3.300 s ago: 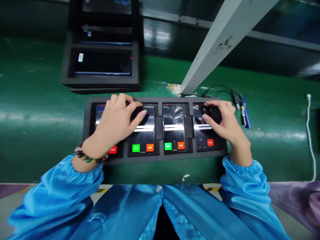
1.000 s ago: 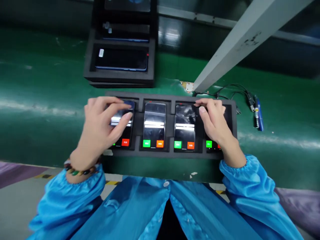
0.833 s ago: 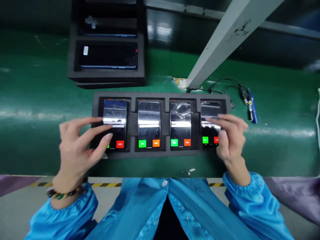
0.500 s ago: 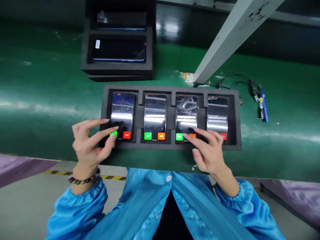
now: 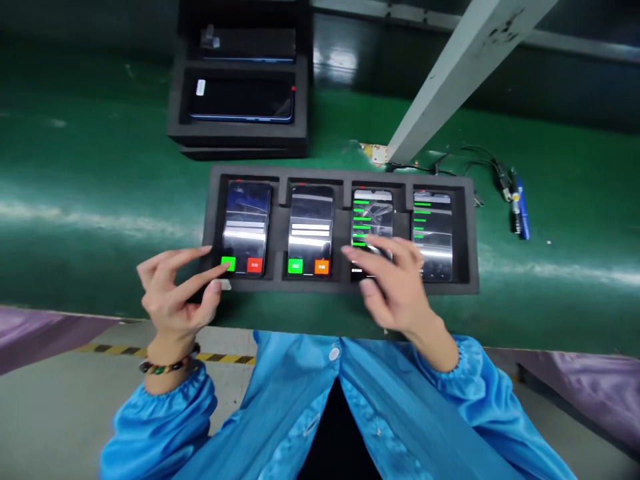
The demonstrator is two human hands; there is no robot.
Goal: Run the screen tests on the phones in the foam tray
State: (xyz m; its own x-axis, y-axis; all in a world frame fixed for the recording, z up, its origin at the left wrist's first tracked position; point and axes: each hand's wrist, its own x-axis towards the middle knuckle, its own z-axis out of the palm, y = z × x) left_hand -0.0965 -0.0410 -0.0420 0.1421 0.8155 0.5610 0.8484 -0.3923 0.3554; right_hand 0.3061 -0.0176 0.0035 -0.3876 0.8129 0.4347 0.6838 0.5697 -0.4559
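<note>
Several smartphones lie face up in the slots of a dark foam tray (image 5: 341,288). My left hand (image 5: 180,287) is at the leftmost phone (image 5: 246,210), its index fingertip at the green button and its fingers apart. A small pale piece shows beside that thumb; I cannot tell whether it is held. The second phone (image 5: 311,208) shows a green and an orange button. My right hand (image 5: 395,283), fingers spread, hovers over the lower part of the third phone (image 5: 374,212). Green lines fill the screens of the third and the rightmost phone (image 5: 434,230).
Behind on the left, stacked foam trays (image 5: 240,133) hold more phones (image 5: 243,99). A grey metal post (image 5: 450,87) rises from the green table (image 5: 100,180). Cables (image 5: 495,173) and a blue pen (image 5: 523,210) lie at the right.
The third and rightmost phones' screens changed from coloured buttons to green lines. My right hand moved left and slightly up. My left index fingertip shifted slightly left and down, onto the green button.
</note>
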